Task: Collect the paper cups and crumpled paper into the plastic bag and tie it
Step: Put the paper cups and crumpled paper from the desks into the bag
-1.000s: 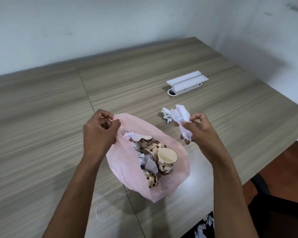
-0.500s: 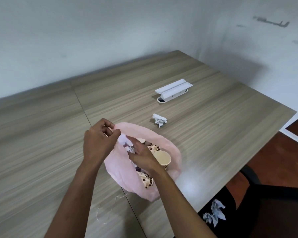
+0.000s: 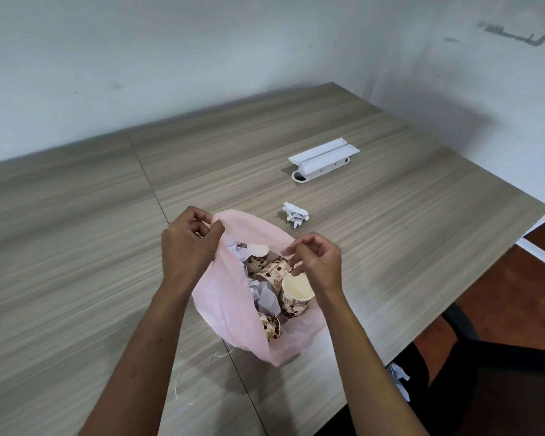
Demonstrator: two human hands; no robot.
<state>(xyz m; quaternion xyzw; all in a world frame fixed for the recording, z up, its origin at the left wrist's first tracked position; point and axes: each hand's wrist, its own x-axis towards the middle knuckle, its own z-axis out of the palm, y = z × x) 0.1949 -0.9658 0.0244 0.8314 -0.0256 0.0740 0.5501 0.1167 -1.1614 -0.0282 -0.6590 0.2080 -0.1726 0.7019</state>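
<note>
While we look down on the wooden surface [image 3: 390,247], these lines set out what we see.

Bag: the pink plastic bag [image 3: 221,306] sits at centre frame near the front edge, its mouth open upward.

Contents: several patterned paper cups [image 3: 294,294] and scraps of crumpled paper [image 3: 265,297] lie loose inside.

Left hand: our left hand [image 3: 189,247] pinches the bag's rim at its upper left, fingers curled round the film.

Right hand: our right hand [image 3: 318,262] hovers over the bag's right side, fingers loosely bent and holding nothing that we can make out.

Still outside: one crumpled ball [image 3: 294,214] rests on the surface just beyond the bag, above centre; another scrap [image 3: 398,380] lies below the edge at lower right.

Other: a white plastic fitting [image 3: 323,160] stands further back, upper right.

Handling: we judge the film thin, limp and slippery, the cups light and easily crushed, the paper almost weightless.

Where to hold: we would pinch the ball lightly from above, and gather the bag by opposite sides of its rim for tying.
</note>
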